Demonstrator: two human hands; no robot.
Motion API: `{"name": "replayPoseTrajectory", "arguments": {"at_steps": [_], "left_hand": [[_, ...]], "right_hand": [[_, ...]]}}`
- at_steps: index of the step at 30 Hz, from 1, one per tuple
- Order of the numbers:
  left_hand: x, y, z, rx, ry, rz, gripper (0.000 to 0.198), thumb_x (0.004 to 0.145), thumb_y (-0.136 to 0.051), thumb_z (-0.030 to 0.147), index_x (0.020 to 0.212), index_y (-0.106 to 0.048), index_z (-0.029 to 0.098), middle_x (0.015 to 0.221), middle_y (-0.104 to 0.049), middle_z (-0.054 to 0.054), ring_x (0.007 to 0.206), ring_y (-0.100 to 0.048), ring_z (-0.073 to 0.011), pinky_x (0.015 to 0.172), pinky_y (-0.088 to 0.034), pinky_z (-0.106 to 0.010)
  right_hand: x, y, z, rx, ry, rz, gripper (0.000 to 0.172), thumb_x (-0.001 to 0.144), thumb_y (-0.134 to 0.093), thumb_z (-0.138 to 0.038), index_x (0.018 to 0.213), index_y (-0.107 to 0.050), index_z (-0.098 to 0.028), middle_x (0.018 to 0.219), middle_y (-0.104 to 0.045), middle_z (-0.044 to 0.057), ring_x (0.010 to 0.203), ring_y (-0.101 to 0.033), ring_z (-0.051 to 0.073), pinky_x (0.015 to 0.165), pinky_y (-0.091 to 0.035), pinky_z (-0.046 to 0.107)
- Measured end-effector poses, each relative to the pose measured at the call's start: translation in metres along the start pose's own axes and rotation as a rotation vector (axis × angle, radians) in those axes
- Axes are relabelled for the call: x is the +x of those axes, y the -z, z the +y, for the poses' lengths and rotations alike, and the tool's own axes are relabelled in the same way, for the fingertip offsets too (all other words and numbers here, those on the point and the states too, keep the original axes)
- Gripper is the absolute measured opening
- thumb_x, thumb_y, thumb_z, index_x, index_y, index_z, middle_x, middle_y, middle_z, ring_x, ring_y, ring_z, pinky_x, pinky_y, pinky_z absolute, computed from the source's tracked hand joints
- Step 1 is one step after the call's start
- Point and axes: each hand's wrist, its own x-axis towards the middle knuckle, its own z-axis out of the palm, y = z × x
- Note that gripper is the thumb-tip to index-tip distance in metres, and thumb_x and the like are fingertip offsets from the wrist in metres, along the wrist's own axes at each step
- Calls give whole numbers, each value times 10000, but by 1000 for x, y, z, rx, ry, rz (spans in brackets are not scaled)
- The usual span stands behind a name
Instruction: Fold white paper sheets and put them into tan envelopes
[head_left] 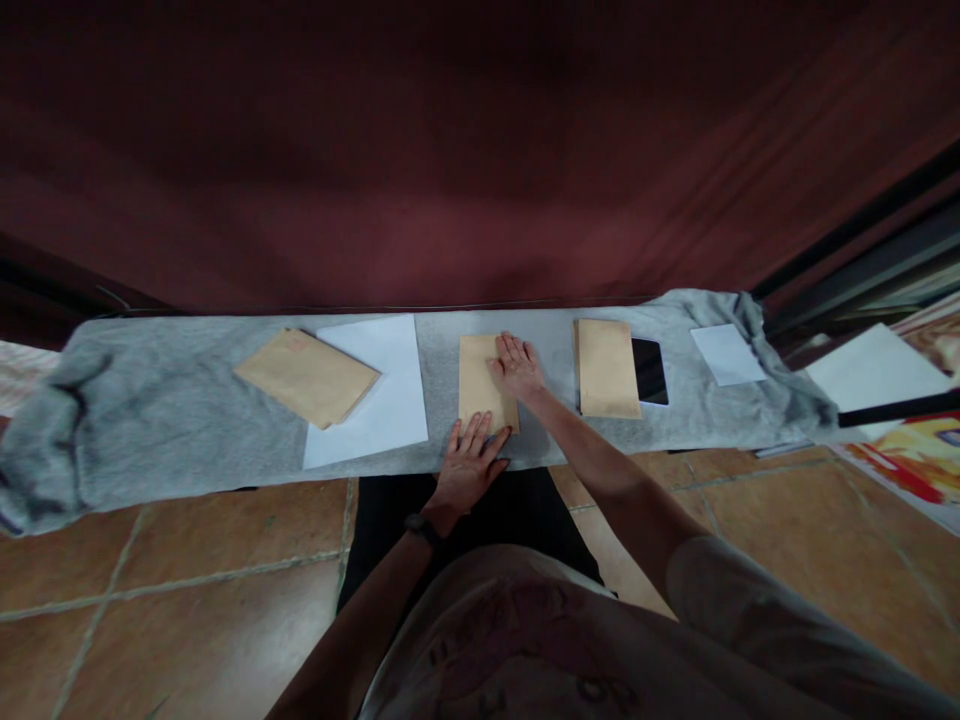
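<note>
- Envelope point(477, 372) of plain tan paper, rectangular: flat on the narrow surface point(172, 400) draped in soft grey cloth, directly in front of the torso.
- At the near edge of the paper, left hand point(466, 468), palm down, dark watch point(423, 529) at the wrist; fingers spread, pinching nothing.
- Along the upper right side, right hand point(520, 372), also palm down; fingers slightly apart, thumb held out, no pinch. Impossible to tell about any contents underneath.
- Could crease or skew under uneven pressure, with soft cloth as backing. Could also slip over the front with a pull toward the body, the near side of the surface being so close.
- To the right, near the right forearm, tan rectangular paper stack point(609, 370) beside a flat black-screened device point(650, 372) with a pale rim: might get knocked askew by a sideways sweep of that arm.
- To the left, tilted tan paper pile point(300, 372) on a large white sheet point(386, 400): could slide off together if dragged by bunching cloth.
- Faint reddish marks on that pile, too small to read. Dim characters on the pale shirt point(517, 640), likewise illegible. No brand visible on the device.
</note>
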Motion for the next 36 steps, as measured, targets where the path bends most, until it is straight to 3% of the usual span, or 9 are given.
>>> {"name": "replayPoseTrajectory", "arguments": {"at_steps": [9,19,36], "left_hand": [[-1,-2,0,11,-3,11,578,1010,-511,485,1561,-425,331,1660,-337,-114,1541,-305,-321,1254,-228,-584],[-2,-11,-2,27,-11,48,584,1004,-522,509,1556,-427,344,1663,-333,-108,1540,-309,-314,1259,-208,-581],[-1,-8,-1,14,-6,46,526,1005,-528,475,1504,-514,307,1648,-363,-112,1533,-327,-310,1265,-197,-583]], "right_hand": [[-8,1,1,-8,25,1,628,1074,-297,-425,1594,-336,-74,1669,-297,143,1546,-298,284,1281,-147,479],[-42,2,1,15,110,14,597,1069,-341,-398,1582,-368,-93,1657,-323,131,1540,-320,265,1282,-190,489],[-104,12,-5,12,241,-15,554,1083,-356,-375,1578,-380,-127,1649,-352,117,1542,-318,231,1282,-215,462]]}}
